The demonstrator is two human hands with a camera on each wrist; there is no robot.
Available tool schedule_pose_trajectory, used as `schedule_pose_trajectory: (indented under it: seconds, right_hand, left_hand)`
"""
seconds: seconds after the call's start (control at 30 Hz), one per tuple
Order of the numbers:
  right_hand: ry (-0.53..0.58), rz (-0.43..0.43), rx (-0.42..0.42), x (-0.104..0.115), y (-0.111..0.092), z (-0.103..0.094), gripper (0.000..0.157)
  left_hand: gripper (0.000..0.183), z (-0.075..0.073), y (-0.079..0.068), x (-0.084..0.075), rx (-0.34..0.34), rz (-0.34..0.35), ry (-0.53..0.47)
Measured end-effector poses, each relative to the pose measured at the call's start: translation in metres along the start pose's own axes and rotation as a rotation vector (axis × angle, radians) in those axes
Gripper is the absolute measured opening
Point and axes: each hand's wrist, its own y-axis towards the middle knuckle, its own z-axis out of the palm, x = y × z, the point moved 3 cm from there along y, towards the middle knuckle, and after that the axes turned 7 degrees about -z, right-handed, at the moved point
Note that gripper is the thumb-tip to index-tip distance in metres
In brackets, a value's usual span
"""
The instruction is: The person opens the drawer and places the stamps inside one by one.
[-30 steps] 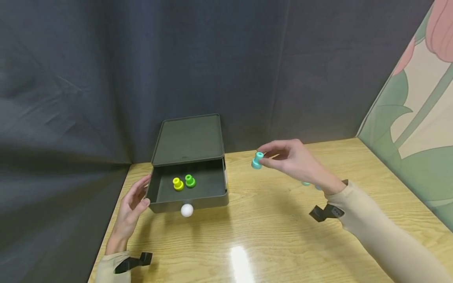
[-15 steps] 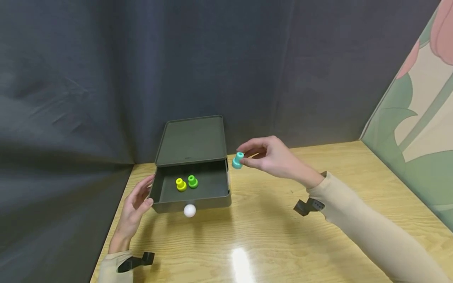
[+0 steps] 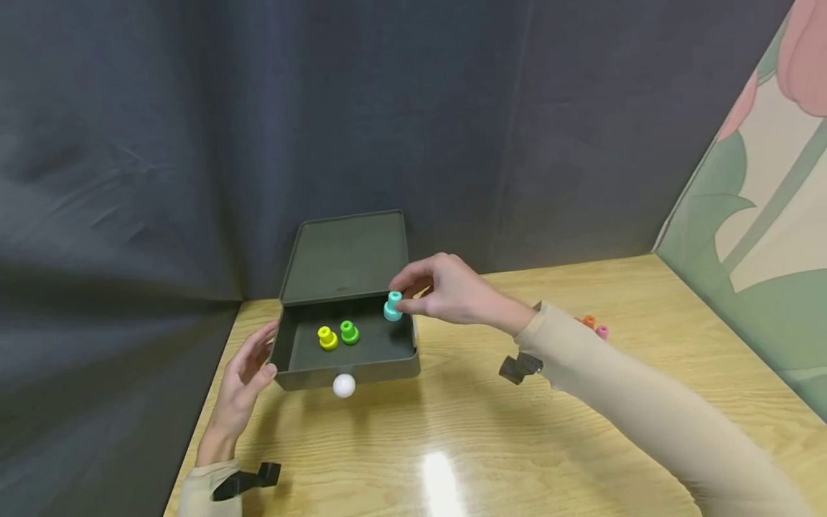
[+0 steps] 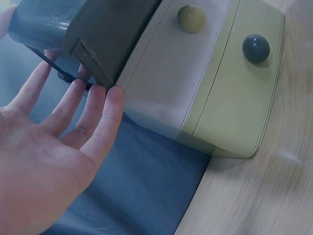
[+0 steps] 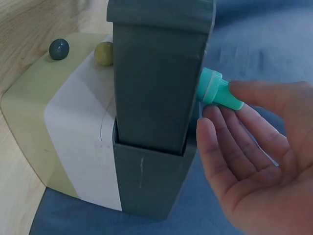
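Observation:
My right hand (image 3: 455, 293) pinches a turquoise peg-shaped piece (image 3: 393, 309), with a narrow stem and wide round base, between thumb and fingers. It is over the right rear part of the pulled-out dark grey drawer (image 3: 381, 370). Inside that drawer stand a similar yellow piece (image 3: 327, 339) and a green piece (image 3: 349, 334), side by side. A white knob (image 3: 344, 385) sits on its front. At the drawer's left side is my left hand (image 3: 234, 395), thumb at the front corner. In the left wrist view its nearly straight fingertips (image 4: 114, 95) touch the dark edge.
The drawer belongs to a stacked cabinet with a dark top (image 3: 345, 258). Below are a white drawer (image 4: 168, 63) and a yellow-green drawer (image 4: 234, 98), both closed. Orange (image 3: 589, 321) and pink (image 3: 602, 332) pieces lie on the wooden table behind my right sleeve. A dark curtain (image 3: 465, 143) hangs behind.
My right hand has moved left with the turquoise piece, from above the table to over the drawer. Orange and pink pieces have come into view behind the sleeve. The left hand stays put.

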Motion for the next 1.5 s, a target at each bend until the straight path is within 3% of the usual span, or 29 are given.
schedule_pose_trajectory:
  seconds: [0.53, 1.5]
  right_hand:
    - [-0.068, 0.041, 0.060, 0.006, 0.021, 0.021, 0.020]
    - [-0.280, 0.035, 0.024, -0.004, 0.017, 0.049, 0.019]
  left_hand:
    - [0.061, 0.002, -0.002, -0.003, -0.007, -0.008, 0.017]
    - [0.060, 0.006, -0.003, -0.005, 0.000, -0.005, -0.015]
